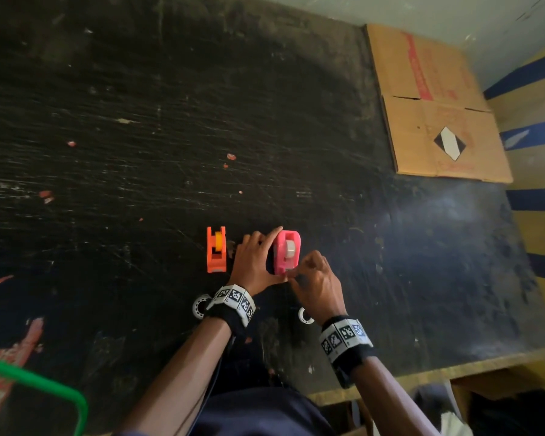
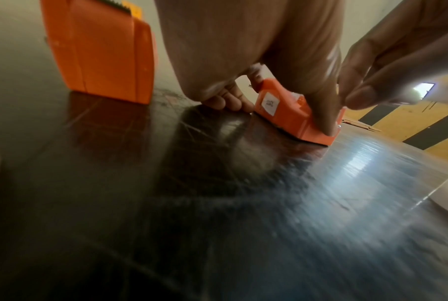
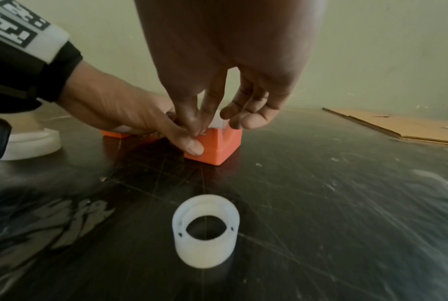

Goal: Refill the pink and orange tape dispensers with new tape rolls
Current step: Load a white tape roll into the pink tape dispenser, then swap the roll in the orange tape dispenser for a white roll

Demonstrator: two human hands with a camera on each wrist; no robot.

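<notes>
Head view shows the pink dispenser (image 1: 286, 253) near table centre, left hand (image 1: 255, 262) gripping its side, right hand (image 1: 312, 278) pinching the tape end at its near tip; the tape could slip back or tear crooked, while the orange dispenser (image 1: 216, 249) and white cores (image 1: 305, 316) crowd close.

Dim room, glare from my right, soft wrist views.
I see a pale sheen on the dark table (image 1: 438, 234) and its streaked reflection; wrist pictures blur and bend at edges, my right hand (image 2: 387, 67) smeared.
</notes>
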